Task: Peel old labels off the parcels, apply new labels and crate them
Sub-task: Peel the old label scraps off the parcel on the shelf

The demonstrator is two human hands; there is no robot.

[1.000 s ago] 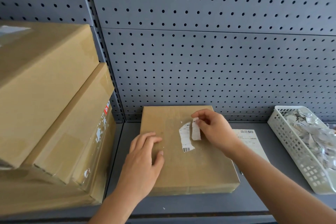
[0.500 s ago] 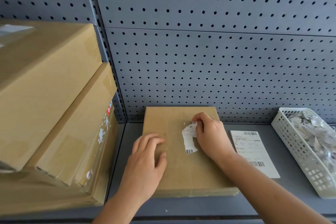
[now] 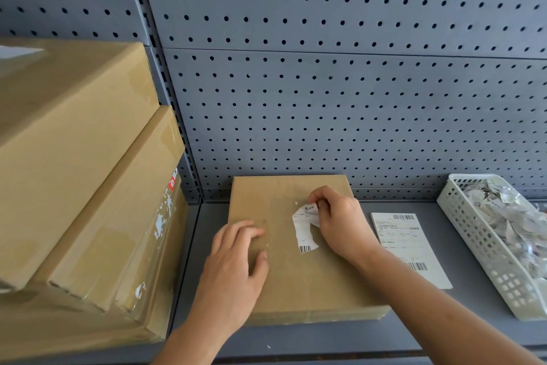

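The right grip (image 3: 340,222) pinches the top end of the old label (image 3: 303,231) between thumb and fingertips. That end is lifted and curled, but the lower end with the barcode, just below the grip, is stuck flat to the cardboard parcel (image 3: 296,284). The left grip (image 3: 233,264) lies spread and flat on the parcel, to the left of the right grip, and seems to press it down. The label looks like thin paper with a ragged edge, so it will likely rip if pulled fast. It is best to hold it low, close to the stuck part, and pull slowly. The parcel looks stiff, flat and probably light, so it could slide on the smooth shelf (image 3: 325,338) if not held. 1 new label sheet (image 3: 411,249) lies just right of the right grip, and a white basket (image 3: 479,246) of paper scraps sits farther right.
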